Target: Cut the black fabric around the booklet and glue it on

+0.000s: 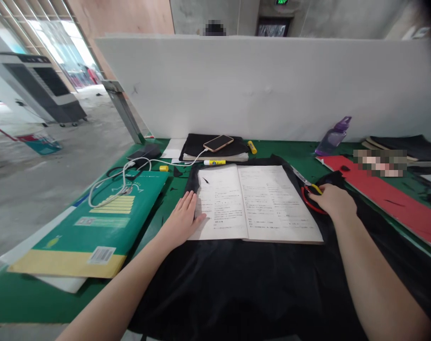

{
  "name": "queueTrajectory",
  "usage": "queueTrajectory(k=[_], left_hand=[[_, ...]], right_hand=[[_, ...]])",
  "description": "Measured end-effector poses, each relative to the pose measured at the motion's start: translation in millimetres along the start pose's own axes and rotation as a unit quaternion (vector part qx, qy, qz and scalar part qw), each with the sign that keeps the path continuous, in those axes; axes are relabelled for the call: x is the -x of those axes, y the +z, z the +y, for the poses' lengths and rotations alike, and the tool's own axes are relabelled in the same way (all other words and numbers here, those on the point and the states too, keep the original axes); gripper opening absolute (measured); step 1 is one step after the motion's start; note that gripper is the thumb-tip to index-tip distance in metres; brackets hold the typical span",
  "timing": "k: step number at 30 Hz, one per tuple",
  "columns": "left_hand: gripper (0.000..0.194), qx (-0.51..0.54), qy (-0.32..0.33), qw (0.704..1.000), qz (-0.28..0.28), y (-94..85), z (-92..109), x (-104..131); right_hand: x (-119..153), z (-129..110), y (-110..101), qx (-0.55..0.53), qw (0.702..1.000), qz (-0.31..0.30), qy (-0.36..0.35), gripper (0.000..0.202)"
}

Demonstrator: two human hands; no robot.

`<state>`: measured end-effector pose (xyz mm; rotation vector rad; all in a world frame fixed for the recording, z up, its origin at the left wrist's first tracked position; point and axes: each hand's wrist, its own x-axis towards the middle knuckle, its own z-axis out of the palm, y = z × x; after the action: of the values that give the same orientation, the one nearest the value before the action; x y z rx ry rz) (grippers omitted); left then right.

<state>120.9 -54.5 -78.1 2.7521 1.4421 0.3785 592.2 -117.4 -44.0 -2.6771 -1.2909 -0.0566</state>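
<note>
Scissors (305,182) sit just right of the open book (265,203), handles tucked in the curled right hand (338,201), blades poking out past the fingers. Left hand (183,213) is flat across the book's left edge, fingers pretty straight, not gripping anything.

An open book (261,203) with printed white pages lies flat on black cloth (244,284), which spreads out around it. Right of the book, scissors (301,178) with red-and-yellow handles point their metal blades away.
</note>
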Motion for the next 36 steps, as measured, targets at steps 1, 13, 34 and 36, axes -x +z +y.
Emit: queueTrajectory(k=[1, 13, 34, 36], left_hand=[[0.071, -0.001, 0.003, 1.000, -0.008, -1.2, 0, 0], [0.070, 0.009, 0.016, 1.000, -0.025, -7.2, -3, 1], [0.062, -0.025, 0.038, 0.999, -0.015, -9.2, 2, 0], [0.060, -0.009, 0.044, 0.999, -0.009, -12.8, 2, 1]], right_hand=[[0, 0, -1, -0.005, 1.000, -0.004, 0.000, 0.053], [6, -6, 2, -0.023, 0.990, 0.138, 0.015, 0.055], [12, -45, -11, -0.581, 0.778, 0.236, -0.017, 0.042], [16, -54, -15, -0.600, 0.774, 0.200, -0.017, 0.037]])
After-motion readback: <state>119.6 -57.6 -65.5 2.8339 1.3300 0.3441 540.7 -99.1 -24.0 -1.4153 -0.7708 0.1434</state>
